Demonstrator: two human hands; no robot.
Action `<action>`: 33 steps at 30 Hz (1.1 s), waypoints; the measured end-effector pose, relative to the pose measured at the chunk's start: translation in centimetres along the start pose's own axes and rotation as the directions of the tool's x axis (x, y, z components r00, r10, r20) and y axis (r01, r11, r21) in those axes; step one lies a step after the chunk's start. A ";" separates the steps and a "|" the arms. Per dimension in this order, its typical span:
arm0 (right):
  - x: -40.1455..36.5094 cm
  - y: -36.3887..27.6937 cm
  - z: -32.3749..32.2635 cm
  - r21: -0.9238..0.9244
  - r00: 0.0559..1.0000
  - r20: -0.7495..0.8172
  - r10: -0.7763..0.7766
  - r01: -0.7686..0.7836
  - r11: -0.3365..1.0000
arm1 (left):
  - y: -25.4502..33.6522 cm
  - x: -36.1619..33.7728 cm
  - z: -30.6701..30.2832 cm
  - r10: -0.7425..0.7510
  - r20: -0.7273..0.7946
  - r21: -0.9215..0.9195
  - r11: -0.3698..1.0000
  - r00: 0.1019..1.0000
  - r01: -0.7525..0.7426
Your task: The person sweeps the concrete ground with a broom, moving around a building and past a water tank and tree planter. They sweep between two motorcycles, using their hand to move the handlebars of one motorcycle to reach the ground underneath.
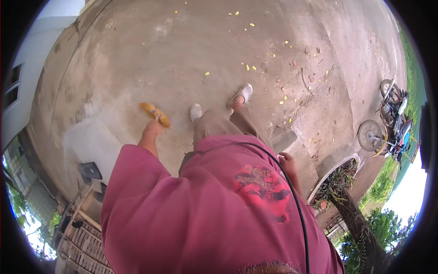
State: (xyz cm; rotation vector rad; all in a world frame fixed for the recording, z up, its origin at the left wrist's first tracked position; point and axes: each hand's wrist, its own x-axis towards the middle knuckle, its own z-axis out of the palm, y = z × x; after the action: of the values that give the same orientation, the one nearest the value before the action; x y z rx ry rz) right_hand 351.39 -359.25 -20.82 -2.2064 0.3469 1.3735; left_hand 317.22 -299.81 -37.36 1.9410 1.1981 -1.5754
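My left hand [154, 128] is closed round the handle of a broom [148, 108] with yellow-orange bristles and a blue binding. The bristles are slightly blurred and sit low over the concrete ground, left of my feet; most of the handle is hidden by the hand and the steep viewing angle. By my right hip, my right hand [287, 160] has its fingers curled, and whatever they may hold cannot be made out. Just beyond it lies a grey, flat-edged shape [286, 140] on the ground. Yellow leaves [247, 67] are scattered ahead of my feet.
A black cable [292, 192] runs down over my maroon shirt. To the right are a parked motorcycle [390, 118] and a curved planter rim [335, 166] around a tree trunk [353, 214]. At lower left stand a wooden slatted frame [86, 246] and a dark object [90, 171].
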 end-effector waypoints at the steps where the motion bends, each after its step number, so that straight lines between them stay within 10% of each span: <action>1: 1.0 -0.2 -2.2 0.137 0.997 -0.058 0.046 -0.038 0.990 | 6.1 -0.2 -3.0 -0.012 -0.047 -0.186 0.982 0.999 0.003; 6: 4.5 -2.1 -12.7 0.189 0.990 -0.118 0.077 -0.054 0.981 | 31.4 -5.9 -17.2 0.299 -0.229 -0.305 0.882 0.926 -0.360; 8: 6.2 -2.3 -15.8 0.150 0.983 -0.144 0.115 -0.093 0.984 | 37.1 -1.8 -18.0 0.590 -0.352 -0.035 0.768 0.727 -0.640; 11: 7.2 -4.2 -19.2 0.129 0.981 -0.189 0.046 -0.022 0.991 | 41.8 -10.8 -21.4 0.510 -0.443 -0.171 0.760 0.738 -0.627; 14: 7.6 -6.2 -19.9 0.209 0.977 -0.210 0.020 0.025 0.978 | 38.0 -13.1 -21.4 0.528 -0.495 -0.127 0.742 0.690 -0.658; 16: 8.1 -6.6 -19.3 0.269 0.984 -0.175 0.024 0.024 0.963 | 32.6 -13.5 -20.6 0.341 -0.381 -0.296 0.835 0.859 -0.463; 22: 11.0 -4.8 -14.2 0.325 0.987 -0.011 0.161 -0.149 0.934 | 10.2 -13.2 -12.9 0.071 -0.308 -0.125 0.986 0.949 -0.114; 28: 12.2 -11.3 -13.5 0.128 0.982 0.048 0.182 -0.187 0.974 | 4.9 -9.9 -16.1 -0.253 -0.119 -0.289 0.934 0.960 0.210; 30: 12.1 -16.6 -14.6 0.149 0.977 -0.038 0.209 -0.202 0.968 | 0.9 2.9 -12.0 -0.248 -0.200 -0.115 0.967 0.948 0.228; 33: 12.7 -23.0 -17.5 0.154 0.988 -0.118 0.102 -0.084 0.985 | 10.9 4.7 -23.8 -0.225 -0.002 -0.140 0.965 0.974 0.223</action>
State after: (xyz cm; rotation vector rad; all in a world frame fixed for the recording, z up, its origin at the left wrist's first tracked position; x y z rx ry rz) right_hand 381.18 -348.94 -19.22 -2.1817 0.5861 1.2162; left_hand 340.51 -286.97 -36.78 1.7862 1.5383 -1.5367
